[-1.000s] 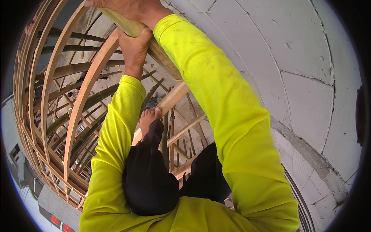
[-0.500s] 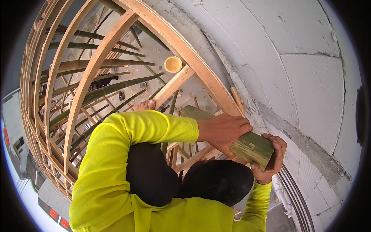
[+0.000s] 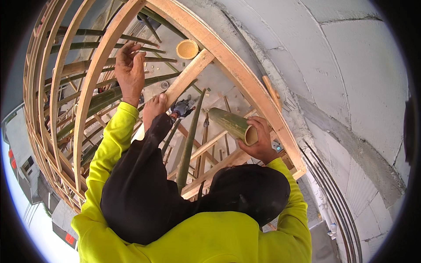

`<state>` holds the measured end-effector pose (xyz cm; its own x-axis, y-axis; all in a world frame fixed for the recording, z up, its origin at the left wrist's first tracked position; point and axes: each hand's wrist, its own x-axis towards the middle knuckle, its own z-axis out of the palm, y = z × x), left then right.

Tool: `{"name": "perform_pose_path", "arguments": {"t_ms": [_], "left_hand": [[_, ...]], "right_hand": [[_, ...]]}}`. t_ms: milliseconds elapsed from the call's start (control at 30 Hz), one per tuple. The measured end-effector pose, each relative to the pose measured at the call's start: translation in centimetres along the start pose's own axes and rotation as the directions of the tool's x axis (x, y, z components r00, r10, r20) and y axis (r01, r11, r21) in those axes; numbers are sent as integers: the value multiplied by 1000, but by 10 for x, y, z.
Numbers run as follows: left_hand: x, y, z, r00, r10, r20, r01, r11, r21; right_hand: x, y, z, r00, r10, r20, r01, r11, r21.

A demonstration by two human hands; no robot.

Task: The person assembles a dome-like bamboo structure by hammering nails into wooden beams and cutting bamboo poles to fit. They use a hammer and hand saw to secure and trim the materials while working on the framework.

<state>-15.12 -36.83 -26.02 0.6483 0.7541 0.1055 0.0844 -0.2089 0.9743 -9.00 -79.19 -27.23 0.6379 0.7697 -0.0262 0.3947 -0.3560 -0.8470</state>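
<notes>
Since half a second ago, my left hand point(image 3: 130, 72) has let go of the bamboo pole point(image 3: 232, 125) and reached up to the curved timber rib point(image 3: 90, 92), fingers half curled beside it, holding nothing. My right hand point(image 3: 259, 141) alone now wraps the pole's cut end, down by my right knee point(image 3: 250, 193), the green shaft pointing away toward the sloping plank point(image 3: 188, 76). I judge one hand a thin hold: the pole could tip and slide through the open framework to the ground far below. My bare left foot point(image 3: 154, 109) rests on that narrow plank; leaning further could cost my balance.
</notes>
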Motion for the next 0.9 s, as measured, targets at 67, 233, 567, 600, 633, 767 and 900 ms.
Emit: {"name": "perform_pose_path", "arguments": {"t_ms": [67, 233, 567, 600, 633, 767, 900], "left_hand": [[-15, -6, -20, 999, -44, -20, 46, 994, 99], [-31, -18, -47, 999, -53, -11, 54, 990, 132], [-57, -36, -64, 986, -169, -7, 164, 944, 287], [-59, -39, -64, 983, -183, -5, 176, 939, 294], [-58, -40, -61, 981, -192, 2, 183, 936, 300], [-51, -35, -52, 965, -258, 51, 213, 879, 426], [-59, -43, -64, 968, -249, 20, 223, 900, 373]], "right_hand": [[5, 24, 33, 999, -2, 51, 1, 1000, 12], [11, 85, 76, 981, 122, 152, -105, 988, -115], [0, 54, -35, 926, 138, -351, -223, 951, -215], [4, 65, -46, 901, 198, -385, -299, 927, -225], [8, 81, -58, 868, 255, -427, -376, 898, -229], [14, 169, -66, 867, 441, -231, -489, 843, -225], [36, 195, -60, 718, 696, 1, -679, 700, -219]]}}
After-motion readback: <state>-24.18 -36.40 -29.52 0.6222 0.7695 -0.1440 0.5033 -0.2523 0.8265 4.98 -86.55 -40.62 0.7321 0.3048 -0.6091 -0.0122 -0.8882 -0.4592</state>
